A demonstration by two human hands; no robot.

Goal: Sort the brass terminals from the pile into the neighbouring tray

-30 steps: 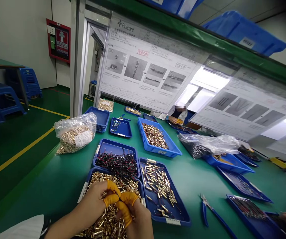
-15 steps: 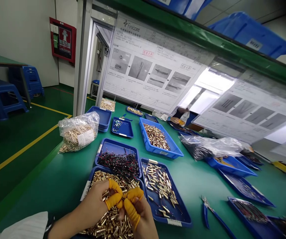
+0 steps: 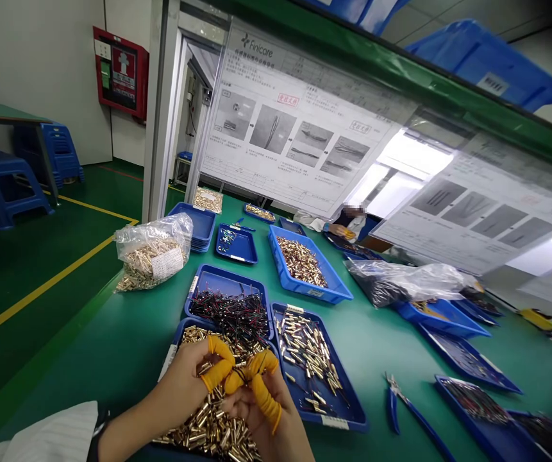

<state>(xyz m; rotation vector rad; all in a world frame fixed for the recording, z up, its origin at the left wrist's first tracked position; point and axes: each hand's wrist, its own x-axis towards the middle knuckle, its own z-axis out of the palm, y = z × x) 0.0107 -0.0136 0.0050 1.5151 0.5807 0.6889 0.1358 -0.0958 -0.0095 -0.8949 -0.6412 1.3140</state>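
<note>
Left hand (image 3: 179, 388), right hand (image 3: 254, 410): yellow-cotted fingers (image 3: 218, 359) pressed together, apparently pinching a dark wire (image 3: 240, 375). Held over brass pins (image 3: 208, 430) heaped in a blue tray (image 3: 184, 328); wired pins (image 3: 230, 311) lie just beyond that tray.

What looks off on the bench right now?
The front tray is heaped with gold pins up around the left hand and right hand, hiding its near rim; nothing looks spilled or damaged.

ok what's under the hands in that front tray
Loose brass-coloured pins fill the blue tray under the left hand and right hand. The pile covers the tray floor, and the hands hide the pins directly beneath.
</note>
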